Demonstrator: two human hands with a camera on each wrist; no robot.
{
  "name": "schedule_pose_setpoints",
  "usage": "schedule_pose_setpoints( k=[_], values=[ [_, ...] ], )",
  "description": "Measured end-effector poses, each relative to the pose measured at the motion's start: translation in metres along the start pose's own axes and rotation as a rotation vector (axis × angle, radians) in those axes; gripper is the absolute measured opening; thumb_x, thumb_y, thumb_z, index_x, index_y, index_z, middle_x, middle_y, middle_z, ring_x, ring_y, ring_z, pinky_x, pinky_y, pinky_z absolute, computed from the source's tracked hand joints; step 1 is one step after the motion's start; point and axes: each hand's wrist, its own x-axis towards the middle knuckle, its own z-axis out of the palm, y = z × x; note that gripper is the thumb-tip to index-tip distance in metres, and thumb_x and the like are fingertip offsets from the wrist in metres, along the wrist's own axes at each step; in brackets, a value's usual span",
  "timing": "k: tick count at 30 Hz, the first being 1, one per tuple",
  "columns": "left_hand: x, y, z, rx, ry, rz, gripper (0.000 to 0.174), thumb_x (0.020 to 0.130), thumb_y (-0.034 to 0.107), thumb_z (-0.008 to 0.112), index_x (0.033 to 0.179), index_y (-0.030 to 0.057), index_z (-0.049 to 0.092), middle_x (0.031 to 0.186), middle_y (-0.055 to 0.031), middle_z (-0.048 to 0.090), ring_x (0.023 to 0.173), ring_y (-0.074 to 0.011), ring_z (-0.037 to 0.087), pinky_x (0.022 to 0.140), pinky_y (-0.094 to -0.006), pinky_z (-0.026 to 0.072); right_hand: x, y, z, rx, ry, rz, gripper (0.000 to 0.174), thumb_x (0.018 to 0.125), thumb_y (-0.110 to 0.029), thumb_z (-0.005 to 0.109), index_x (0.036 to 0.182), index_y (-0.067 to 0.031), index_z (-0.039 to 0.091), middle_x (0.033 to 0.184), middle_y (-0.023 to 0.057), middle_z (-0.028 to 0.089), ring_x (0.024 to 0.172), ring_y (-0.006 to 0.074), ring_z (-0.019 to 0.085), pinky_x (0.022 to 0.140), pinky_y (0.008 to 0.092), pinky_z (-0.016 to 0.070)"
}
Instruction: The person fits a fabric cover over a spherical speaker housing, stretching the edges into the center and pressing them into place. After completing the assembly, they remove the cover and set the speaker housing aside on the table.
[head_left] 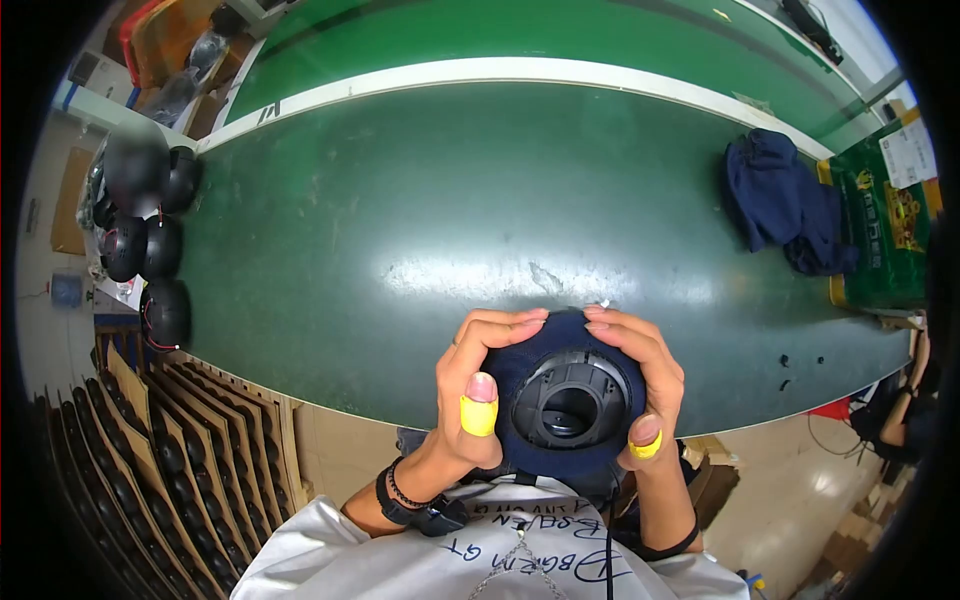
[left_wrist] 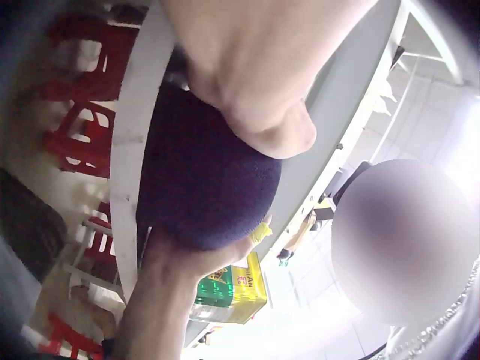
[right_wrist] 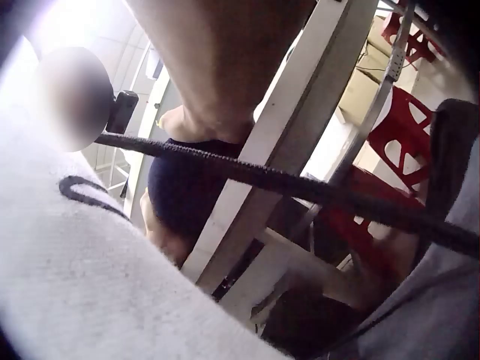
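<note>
Between my hands is a rounded piece covered in navy fabric point(head_left: 505, 385), with a black plastic ring point(head_left: 532, 410) facing up and a round opening in its middle. My left hand point(head_left: 465, 395) grips it from the left, fingers curled over the far edge and the thumb, wrapped in yellow tape, along its side. On the other side my right hand point(head_left: 652, 385) holds it the same way, its thumb also taped yellow. The left wrist view shows the smooth fabric dome point(left_wrist: 210, 172) from below. In the right wrist view a cord crosses in front of the fabric point(right_wrist: 184, 184).
The green table point(head_left: 420, 220) spreads beyond my hands. Several black round shells point(head_left: 165, 310) line its left end. A navy cloth point(head_left: 775, 195) lies at the right beside a green box point(head_left: 880, 230). Small black bits point(head_left: 785, 360) lie near the right front. Cardboard-divided racks point(head_left: 190, 440) stand lower left.
</note>
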Motion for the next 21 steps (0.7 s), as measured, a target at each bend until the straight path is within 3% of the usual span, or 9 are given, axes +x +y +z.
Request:
schedule_pose_setpoints(
  k=[6,8,13,15,17,19,20,21],
  values=[
    [0.011,0.001,-0.006,0.010,-0.165,0.046,0.069,0.106,0.052,0.032,0.131,-0.0081,0.057,0.131,-0.0268,0.059,0.121,-0.0345,0.060,0.104,-0.0429,0.0454,0.009,-0.004,-0.006,-0.035,-0.096,-0.031,0.089,0.087,-0.073,0.063,0.125,0.0071,0.066,0.128,0.0272,0.064,0.123,0.0393,0.063,0.105,0.0452,0.0487],
    [0.016,0.000,-0.011,0.030,-0.269,0.103,0.076,0.105,0.057,0.032,0.140,-0.0082,0.050,0.140,-0.0280,0.054,0.130,-0.0386,0.054,0.111,-0.0457,0.0409,0.009,-0.005,-0.010,-0.057,-0.117,-0.016,0.087,0.085,-0.071,0.066,0.126,0.0063,0.067,0.130,0.0269,0.064,0.123,0.0396,0.063,0.106,0.0454,0.0479],
    [0.014,0.026,-0.016,0.129,-0.256,0.059,0.094,0.102,0.072,0.026,0.145,-0.0088,0.047,0.147,-0.0300,0.050,0.140,-0.0440,0.047,0.117,-0.0503,0.0344,0.009,-0.014,-0.009,-0.128,-0.133,0.030,0.084,0.082,-0.065,0.073,0.128,0.0042,0.067,0.135,0.0253,0.063,0.126,0.0390,0.062,0.109,0.0454,0.0450],
    [0.004,0.034,-0.017,0.188,-0.141,0.180,0.096,0.101,0.074,0.024,0.140,-0.0089,0.053,0.145,-0.0301,0.052,0.140,-0.0444,0.047,0.117,-0.0522,0.0340,0.002,-0.016,-0.006,-0.200,-0.150,-0.002,0.082,0.081,-0.062,0.075,0.129,0.0036,0.067,0.136,0.0245,0.063,0.128,0.0378,0.061,0.110,0.0447,0.0438],
    [-0.001,0.035,-0.008,0.349,-0.173,0.189,0.095,0.101,0.074,0.027,0.130,-0.0092,0.062,0.136,-0.0300,0.060,0.132,-0.0448,0.055,0.114,-0.0545,0.0382,-0.006,-0.023,-0.003,-0.244,-0.121,0.035,0.087,0.084,-0.070,0.069,0.128,0.0045,0.066,0.134,0.0254,0.063,0.129,0.0392,0.060,0.111,0.0463,0.0429],
    [-0.009,0.025,-0.005,0.270,-0.063,0.229,0.093,0.102,0.073,0.028,0.127,-0.0091,0.064,0.130,-0.0286,0.064,0.126,-0.0445,0.060,0.110,-0.0549,0.0431,-0.019,-0.027,0.001,-0.049,0.161,0.057,0.095,0.086,-0.080,0.059,0.126,0.0058,0.065,0.131,0.0260,0.064,0.130,0.0409,0.059,0.113,0.0500,0.0417],
    [-0.008,0.024,-0.004,0.268,-0.063,0.224,0.093,0.102,0.073,0.028,0.127,-0.0091,0.064,0.130,-0.0286,0.064,0.126,-0.0445,0.060,0.110,-0.0549,0.0431,-0.024,-0.027,0.003,-0.057,0.131,0.086,0.100,0.086,-0.086,0.049,0.122,0.0066,0.065,0.130,0.0268,0.064,0.130,0.0415,0.058,0.113,0.0526,0.0414],
    [-0.007,0.023,-0.003,0.260,-0.055,0.223,0.091,0.102,0.072,0.027,0.123,-0.0085,0.065,0.126,-0.0272,0.066,0.122,-0.0432,0.062,0.108,-0.0546,0.0453,-0.026,-0.023,0.014,-0.052,0.145,0.106,0.099,0.087,-0.085,0.050,0.123,0.0059,0.064,0.131,0.0271,0.062,0.128,0.0421,0.059,0.111,0.0530,0.0435]
  ],
)
